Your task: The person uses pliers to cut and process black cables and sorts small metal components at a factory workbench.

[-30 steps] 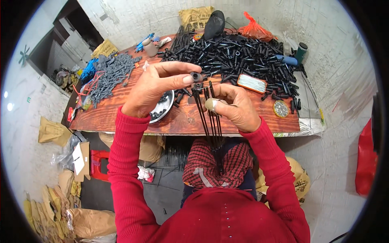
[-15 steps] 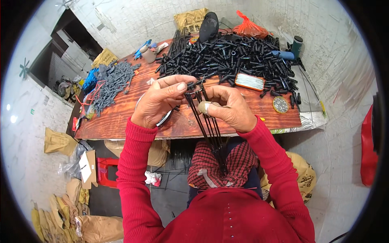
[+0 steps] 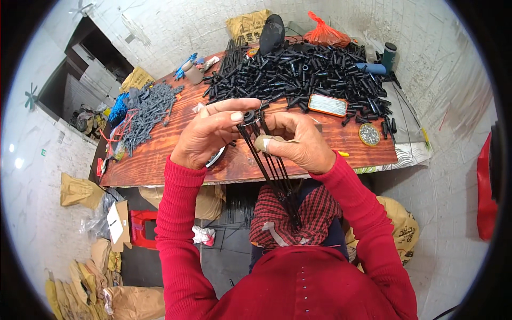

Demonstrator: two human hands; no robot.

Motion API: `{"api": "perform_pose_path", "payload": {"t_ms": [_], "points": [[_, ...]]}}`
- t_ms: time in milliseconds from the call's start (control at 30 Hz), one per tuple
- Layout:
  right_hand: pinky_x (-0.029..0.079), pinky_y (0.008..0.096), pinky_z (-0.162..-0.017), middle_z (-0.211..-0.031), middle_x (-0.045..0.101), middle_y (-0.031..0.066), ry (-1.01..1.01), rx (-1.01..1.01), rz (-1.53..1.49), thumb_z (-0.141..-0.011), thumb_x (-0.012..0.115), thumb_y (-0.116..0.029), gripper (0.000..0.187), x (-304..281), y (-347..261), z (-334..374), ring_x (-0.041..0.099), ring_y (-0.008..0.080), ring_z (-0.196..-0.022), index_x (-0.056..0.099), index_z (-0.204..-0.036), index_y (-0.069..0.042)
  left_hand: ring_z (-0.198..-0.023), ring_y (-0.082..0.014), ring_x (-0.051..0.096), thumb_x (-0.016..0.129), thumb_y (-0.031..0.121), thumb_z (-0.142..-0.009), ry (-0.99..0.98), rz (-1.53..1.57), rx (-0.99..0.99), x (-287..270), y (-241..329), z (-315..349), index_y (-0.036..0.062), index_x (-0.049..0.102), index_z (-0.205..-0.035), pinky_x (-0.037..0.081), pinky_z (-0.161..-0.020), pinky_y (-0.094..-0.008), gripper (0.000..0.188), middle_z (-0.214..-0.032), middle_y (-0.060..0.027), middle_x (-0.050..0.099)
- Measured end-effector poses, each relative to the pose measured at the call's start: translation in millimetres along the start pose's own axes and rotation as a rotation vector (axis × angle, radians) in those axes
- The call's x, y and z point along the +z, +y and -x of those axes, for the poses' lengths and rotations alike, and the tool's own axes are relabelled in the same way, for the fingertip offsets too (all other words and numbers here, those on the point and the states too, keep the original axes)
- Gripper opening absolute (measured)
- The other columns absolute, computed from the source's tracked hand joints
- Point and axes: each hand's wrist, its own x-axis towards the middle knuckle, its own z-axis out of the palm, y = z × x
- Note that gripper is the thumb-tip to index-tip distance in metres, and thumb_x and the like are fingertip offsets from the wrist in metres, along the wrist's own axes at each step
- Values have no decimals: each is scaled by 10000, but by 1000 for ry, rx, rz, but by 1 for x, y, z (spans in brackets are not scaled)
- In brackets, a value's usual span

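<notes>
Above the table's near edge, my left hand (image 3: pixel 205 133) pinches a small black ring-shaped hub (image 3: pixel 249 116) between thumb and fingers. Its round face points up. Slim black umbrella ribs (image 3: pixel 270 168) hang from around the hub and run down to my lap, drawing together at the lower end. My right hand (image 3: pixel 298 141) is closed on the upper ends of the ribs, right beside the hub. A tan cover with a white strip wraps the right thumb. The right fingertips are partly hidden behind the ribs, and a thin wire-like end sticks up near them.
Black tubular parts (image 3: pixel 298 74) form a large heap at the back of the wooden table (image 3: pixel 154 165). Grey plastic pieces (image 3: pixel 152 114) lie to the left. A tin of thin pins (image 3: pixel 327 105) and a round tub of small metal bits (image 3: pixel 369 134) sit at the right.
The hub has tipped so its round face shows more clearly in my left fingers. Both hands stay in nearly the same place, still holding the hub and ribs.
</notes>
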Motion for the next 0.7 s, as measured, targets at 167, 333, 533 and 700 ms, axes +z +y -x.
{"api": "perform_pose_path", "payload": {"t_ms": [167, 333, 533, 700], "points": [[498, 244, -798, -984, 652, 29, -16, -4, -25, -871, 674, -133, 290, 2, -2, -1, 612, 81, -884, 613, -1103, 31, -958, -234, 693, 617, 103, -876, -75, -47, -40, -14, 4, -1, -72, 579, -1209, 545, -920, -372, 378, -1046, -162, 691], [493, 239, -791, -986, 649, 35, -31, 12, -75, -883, 701, -134, 271, 0, -2, -2, 593, 73, -873, 616, -1085, 25, -958, -248, 691, 628, 122, -868, -67, 46, -49, -8, -2, -1, -63, 587, -1193, 529, -937, -397, 376, -1038, -158, 691], [489, 241, -783, -982, 651, 29, -55, 11, -85, -886, 701, -141, 264, -2, 2, -5, 594, 69, -874, 622, -1078, 21, -968, -270, 684, 629, 131, -858, -24, 118, -64, -4, -4, 0, -51, 584, -1201, 528, -924, -414, 391, -1039, -152, 685], [492, 242, -753, -954, 655, 36, -54, -26, -34, -884, 683, -151, 234, 0, 1, -5, 612, 86, -847, 620, -1031, 20, -874, -198, 689, 622, 108, -875, -30, 125, -40, -4, -4, 5, -83, 611, -1187, 545, -890, -364, 367, -966, -137, 704]]}}
